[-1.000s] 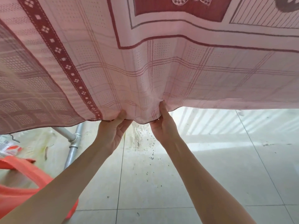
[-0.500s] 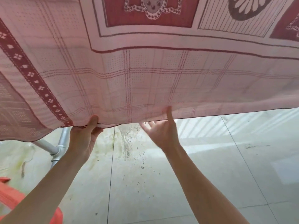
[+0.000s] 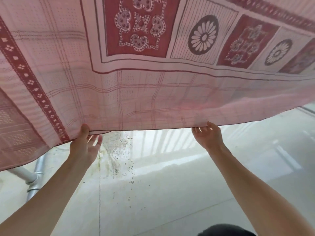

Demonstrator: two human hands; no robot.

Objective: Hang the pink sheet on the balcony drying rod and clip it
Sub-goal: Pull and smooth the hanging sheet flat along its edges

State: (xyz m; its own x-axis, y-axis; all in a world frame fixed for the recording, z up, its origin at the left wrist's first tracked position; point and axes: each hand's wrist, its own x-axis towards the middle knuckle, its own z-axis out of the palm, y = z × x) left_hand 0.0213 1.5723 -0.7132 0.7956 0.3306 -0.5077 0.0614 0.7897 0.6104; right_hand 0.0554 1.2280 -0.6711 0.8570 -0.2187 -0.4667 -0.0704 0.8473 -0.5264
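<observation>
Both hands have slid apart along the lower hem of the pink sheet (image 3: 136, 99), pulling it flatter than a second ago. The left hand (image 3: 85, 147) pinches the hem, thumb in front, fingers loosely spread behind; the right hand (image 3: 208, 137) holds it likewise. The sheet already hangs overhead; no rod or clip shows, so clipping appears still to come.

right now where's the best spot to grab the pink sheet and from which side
Take the pink sheet by its lower hem, coming up from underneath. That edge hangs free and nearly straight, while the rest is stretched overhead. The left hand and right hand already meet it there, set wide apart, which should keep the hem taut.
</observation>
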